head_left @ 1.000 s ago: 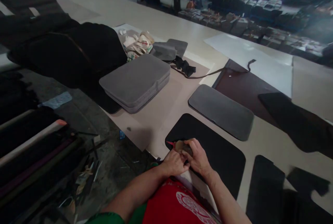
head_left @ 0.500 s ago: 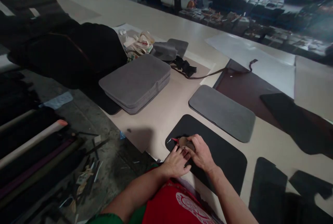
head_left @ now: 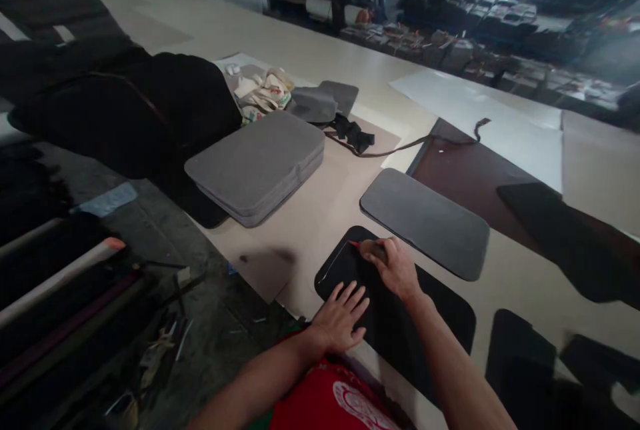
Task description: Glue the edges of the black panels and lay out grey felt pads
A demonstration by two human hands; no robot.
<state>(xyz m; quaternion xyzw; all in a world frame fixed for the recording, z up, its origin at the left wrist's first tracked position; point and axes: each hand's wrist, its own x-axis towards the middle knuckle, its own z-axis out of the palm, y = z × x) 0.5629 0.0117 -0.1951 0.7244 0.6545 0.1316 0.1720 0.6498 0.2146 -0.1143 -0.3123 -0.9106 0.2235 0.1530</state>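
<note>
View: single head-worn camera, forward and down.
Looks from above the person's chest across the bench [head_left: 320,50], hands [head_left: 395,269] close below, workshop shelving far at top.

Dim overall, with a cool glare bleeding in from the upper right corner. The pale surface [head_left: 310,50] catches soft light; the left floor sinks into shadow. Edges bend and blur.
</note>
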